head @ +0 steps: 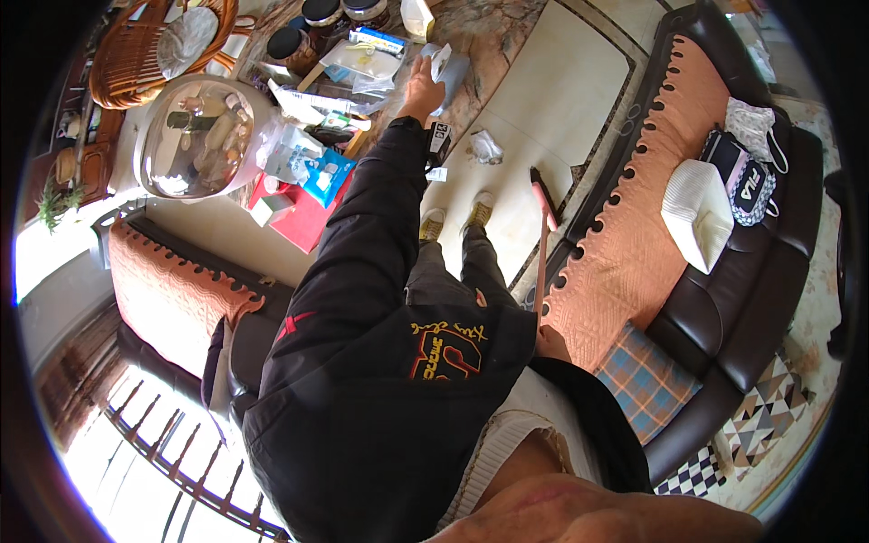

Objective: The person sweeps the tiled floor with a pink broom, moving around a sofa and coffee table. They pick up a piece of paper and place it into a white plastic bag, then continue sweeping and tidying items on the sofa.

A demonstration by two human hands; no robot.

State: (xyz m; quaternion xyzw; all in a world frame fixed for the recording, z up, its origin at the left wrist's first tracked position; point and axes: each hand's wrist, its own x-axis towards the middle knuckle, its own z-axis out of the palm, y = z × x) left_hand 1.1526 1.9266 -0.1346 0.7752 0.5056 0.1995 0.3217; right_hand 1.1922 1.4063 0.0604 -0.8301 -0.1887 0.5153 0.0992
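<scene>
My left hand (422, 88) reaches over the marble-patterned table (499, 34), fingers extended, beside a white crumpled piece (440, 61) and a grey-blue item (453, 81). Whether it grips the white piece is unclear. A black device is on that wrist. At my right side, my right hand (553, 343), partly hidden by the jacket, is closed round the pink handle of a broom (543, 203). The broom's dark-bristled head rests on the tiled floor. A crumpled clear plastic wrapper (486, 147) lies on the floor between the table and the broom head.
Jars (290, 49), packets and a blue-and-white bag (324, 173) crowd the table's left part, near a large glossy rounded object (200, 136). A dark leather sofa (753, 292) stands right, bearing a white ribbed bin (699, 214) and a bag (743, 180). Another covered seat (163, 298) stands left.
</scene>
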